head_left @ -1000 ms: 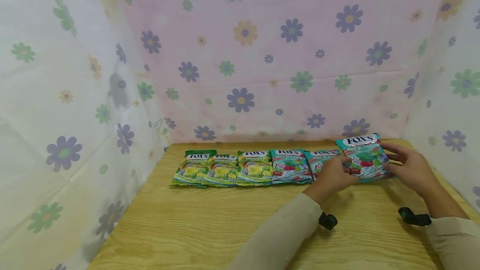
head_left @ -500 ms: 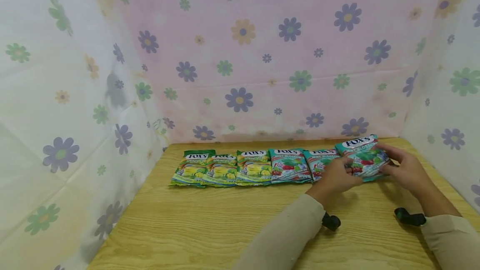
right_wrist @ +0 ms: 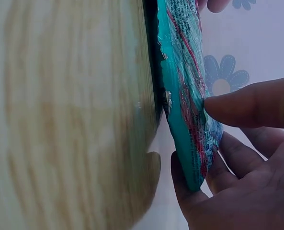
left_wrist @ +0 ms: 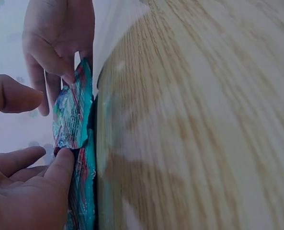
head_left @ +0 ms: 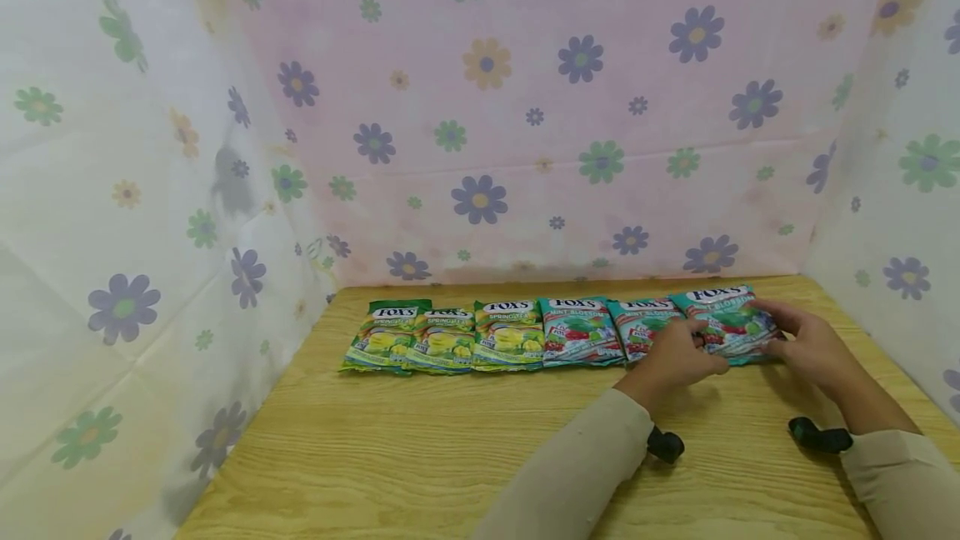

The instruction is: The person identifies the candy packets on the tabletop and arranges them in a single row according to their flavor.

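At the right end of a row of candy bags lies a teal Fox's Mint Blossom candy bag. My right hand pinches its right side; in the right wrist view the thumb presses its face and fingers reach under its edge. My left hand is at the bag's left edge. In the left wrist view one fingertip touches that edge, while the left thumb stands away from it. Partly behind my left hand lies another Mint Blossom bag, with a third Mint Blossom bag beside it.
Green and yellow Spring Tea bags continue the row leftward: one at the far left, a second and a third. The wooden table extends in front. Flowered cloth encloses the back and both sides.
The rightmost Mint Blossom bag has tipped down from a raised slant to lie in line with the others. My right hand has lowered and shifted slightly left with it; the left hand barely moved.
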Demonstrator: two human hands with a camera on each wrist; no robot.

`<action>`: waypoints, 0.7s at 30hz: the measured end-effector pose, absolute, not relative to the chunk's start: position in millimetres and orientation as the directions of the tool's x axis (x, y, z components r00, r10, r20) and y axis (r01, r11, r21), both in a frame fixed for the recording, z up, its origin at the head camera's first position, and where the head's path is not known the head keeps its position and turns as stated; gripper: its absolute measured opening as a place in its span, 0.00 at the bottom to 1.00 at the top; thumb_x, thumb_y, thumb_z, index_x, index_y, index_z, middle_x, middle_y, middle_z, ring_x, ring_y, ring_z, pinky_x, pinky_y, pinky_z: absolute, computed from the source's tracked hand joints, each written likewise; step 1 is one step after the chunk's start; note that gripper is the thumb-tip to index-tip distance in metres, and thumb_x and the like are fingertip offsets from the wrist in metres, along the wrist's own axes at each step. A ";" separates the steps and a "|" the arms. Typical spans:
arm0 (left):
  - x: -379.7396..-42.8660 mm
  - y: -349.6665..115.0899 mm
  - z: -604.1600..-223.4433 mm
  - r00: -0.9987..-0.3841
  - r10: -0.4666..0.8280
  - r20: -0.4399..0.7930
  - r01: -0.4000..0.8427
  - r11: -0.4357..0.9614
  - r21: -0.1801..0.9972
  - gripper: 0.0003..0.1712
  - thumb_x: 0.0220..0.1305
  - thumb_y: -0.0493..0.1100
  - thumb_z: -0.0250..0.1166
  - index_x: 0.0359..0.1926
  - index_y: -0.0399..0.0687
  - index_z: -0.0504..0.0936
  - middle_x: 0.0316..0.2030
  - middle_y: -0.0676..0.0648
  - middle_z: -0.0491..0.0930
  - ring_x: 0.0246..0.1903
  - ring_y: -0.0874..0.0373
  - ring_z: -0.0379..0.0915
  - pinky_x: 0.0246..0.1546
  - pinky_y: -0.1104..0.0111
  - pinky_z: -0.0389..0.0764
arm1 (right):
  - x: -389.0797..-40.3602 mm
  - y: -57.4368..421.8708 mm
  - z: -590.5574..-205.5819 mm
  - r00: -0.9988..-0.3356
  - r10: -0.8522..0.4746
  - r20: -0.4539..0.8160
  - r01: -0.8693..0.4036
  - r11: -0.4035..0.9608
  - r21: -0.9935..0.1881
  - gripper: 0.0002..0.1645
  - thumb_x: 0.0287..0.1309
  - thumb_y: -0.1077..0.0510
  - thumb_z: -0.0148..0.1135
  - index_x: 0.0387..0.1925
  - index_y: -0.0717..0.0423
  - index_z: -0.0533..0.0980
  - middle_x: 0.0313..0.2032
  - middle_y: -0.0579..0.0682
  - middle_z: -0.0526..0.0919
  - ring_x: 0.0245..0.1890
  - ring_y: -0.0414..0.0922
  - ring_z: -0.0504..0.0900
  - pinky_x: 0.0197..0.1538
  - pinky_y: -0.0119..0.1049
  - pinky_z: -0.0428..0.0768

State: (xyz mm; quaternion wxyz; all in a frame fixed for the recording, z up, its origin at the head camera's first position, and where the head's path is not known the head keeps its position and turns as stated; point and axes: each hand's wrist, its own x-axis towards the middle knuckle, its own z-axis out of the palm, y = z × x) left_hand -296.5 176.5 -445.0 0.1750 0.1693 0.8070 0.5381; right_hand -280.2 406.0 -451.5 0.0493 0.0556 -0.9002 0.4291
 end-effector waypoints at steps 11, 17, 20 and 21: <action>-293.6 180.2 -437.5 -0.873 0.477 -0.106 0.130 0.436 0.890 0.36 0.62 0.45 0.73 0.71 0.63 0.75 0.56 0.58 0.81 0.34 0.64 0.73 0.34 0.65 0.76 | -281.2 410.6 -451.1 -0.995 -0.090 0.035 -0.083 0.612 -0.786 0.44 0.66 0.70 0.57 0.79 0.68 0.52 0.72 0.82 0.55 0.69 0.78 0.59 0.40 0.18 0.74; -291.8 181.8 -437.7 -0.884 0.458 -0.091 0.157 0.475 0.866 0.37 0.61 0.48 0.75 0.71 0.64 0.74 0.63 0.60 0.78 0.51 0.65 0.79 0.43 0.65 0.83 | -283.4 409.7 -451.9 -0.995 -0.100 0.030 -0.086 0.628 -0.774 0.43 0.66 0.70 0.56 0.79 0.69 0.53 0.72 0.83 0.56 0.69 0.78 0.61 0.40 0.21 0.76; -290.3 182.2 -437.8 -0.889 0.450 -0.090 0.158 0.486 0.860 0.37 0.61 0.49 0.75 0.71 0.65 0.74 0.65 0.61 0.77 0.55 0.64 0.79 0.46 0.63 0.84 | -283.9 409.1 -452.0 -0.994 -0.109 0.031 -0.094 0.630 -0.771 0.43 0.64 0.71 0.57 0.78 0.70 0.54 0.72 0.83 0.56 0.69 0.77 0.61 0.40 0.21 0.77; -290.1 182.6 -437.6 -0.889 0.448 -0.092 0.155 0.485 0.861 0.37 0.61 0.49 0.75 0.71 0.65 0.75 0.65 0.61 0.77 0.55 0.63 0.79 0.46 0.63 0.84 | -283.8 409.4 -451.9 -0.993 -0.112 0.029 -0.094 0.631 -0.770 0.43 0.64 0.71 0.57 0.78 0.71 0.54 0.72 0.83 0.55 0.69 0.78 0.60 0.40 0.19 0.76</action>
